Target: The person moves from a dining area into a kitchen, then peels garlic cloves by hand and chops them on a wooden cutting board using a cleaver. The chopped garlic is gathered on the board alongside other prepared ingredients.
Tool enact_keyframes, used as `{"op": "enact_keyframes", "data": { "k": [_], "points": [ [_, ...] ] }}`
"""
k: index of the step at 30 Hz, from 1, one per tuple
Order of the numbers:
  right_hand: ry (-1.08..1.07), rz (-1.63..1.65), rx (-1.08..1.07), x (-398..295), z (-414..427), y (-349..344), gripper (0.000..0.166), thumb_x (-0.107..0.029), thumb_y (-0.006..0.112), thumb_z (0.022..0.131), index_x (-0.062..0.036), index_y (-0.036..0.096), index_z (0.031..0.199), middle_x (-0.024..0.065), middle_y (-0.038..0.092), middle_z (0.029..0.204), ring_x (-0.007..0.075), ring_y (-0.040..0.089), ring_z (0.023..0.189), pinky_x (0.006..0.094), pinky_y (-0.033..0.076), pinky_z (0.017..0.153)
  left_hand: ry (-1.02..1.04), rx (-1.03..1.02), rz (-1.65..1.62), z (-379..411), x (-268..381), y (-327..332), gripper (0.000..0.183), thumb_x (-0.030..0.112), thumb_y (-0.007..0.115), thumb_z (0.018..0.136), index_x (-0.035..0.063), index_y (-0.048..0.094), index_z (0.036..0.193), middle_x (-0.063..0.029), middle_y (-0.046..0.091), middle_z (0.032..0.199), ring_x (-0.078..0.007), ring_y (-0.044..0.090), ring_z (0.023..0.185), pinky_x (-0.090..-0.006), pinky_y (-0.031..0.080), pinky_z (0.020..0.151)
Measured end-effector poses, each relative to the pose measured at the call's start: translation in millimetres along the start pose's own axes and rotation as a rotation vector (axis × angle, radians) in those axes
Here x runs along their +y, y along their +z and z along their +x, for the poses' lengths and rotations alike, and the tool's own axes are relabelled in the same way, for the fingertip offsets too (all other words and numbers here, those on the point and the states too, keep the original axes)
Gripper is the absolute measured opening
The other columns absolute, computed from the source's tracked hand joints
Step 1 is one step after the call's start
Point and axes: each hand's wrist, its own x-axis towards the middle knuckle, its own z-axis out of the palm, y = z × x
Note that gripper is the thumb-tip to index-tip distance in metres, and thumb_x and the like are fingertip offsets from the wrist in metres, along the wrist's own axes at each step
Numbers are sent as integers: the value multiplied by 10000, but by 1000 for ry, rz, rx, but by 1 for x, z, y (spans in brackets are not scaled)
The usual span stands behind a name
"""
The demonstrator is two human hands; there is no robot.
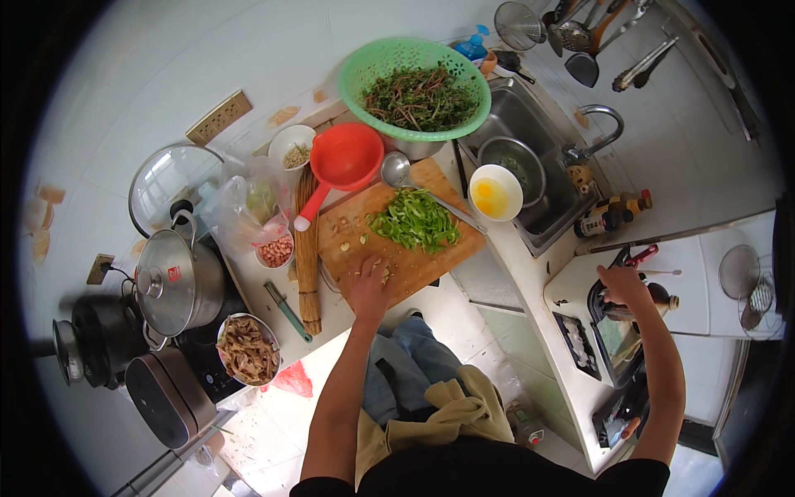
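Note:
My left hand (371, 289) lies on the near left part of a wooden cutting board (410, 279), fingers spread over small pale pieces that look like garlic. Beyond it on the board is a pile of sliced green peppers (416, 223), with a steel ladle (395, 169) resting across the board's far edge. Off to the right, my right hand (623, 287) reaches to a black-topped rack or holder beside a red handle (643, 255); whether the fingers grip anything cannot be told. A white bowl (497, 192) of raw eggs stands at the sink's edge.
A green basket (477, 121) of leafy greens, a red plastic ladle (348, 155), a straw brush (307, 261) and a peeler (289, 312) surround the board. At left are a lidded pot (180, 282) and a bowl of meat (248, 350); a steel sink (546, 217) is at right.

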Motion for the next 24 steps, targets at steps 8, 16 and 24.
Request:
{"op": "enact_keyframes", "data": {
  "k": [8,16,24],
  "points": [
    [364,-128,263,0,-127,-140,369,-121,709,632,-23,532,940,130,650,740,310,666,698,427,518,653,-35,-16,-105,-6,-2,-14,364,94,734,743,88,666,1100,-85,609,1173,-309,520,1166,-439,412,997],
    [128,1222,305,-125,-62,-51,237,-252,685,891,-32,684,977,73,666,726,155,603,606,313,445,535,-154,113,-143,37,-48,-28,304,10,638,804,41,640,1106,-127,592,1199,-357,513,1134,-433,459,937],
    [-63,1485,311,-327,58,-34,265,-183,650,914,3,579,740,19,536,552,80,489,502,289,387,459,-90,36,-204,16,-60,-9,241,31,644,840,40,676,1079,-111,653,1120,-322,626,960,-401,510,828]
  ]
}}
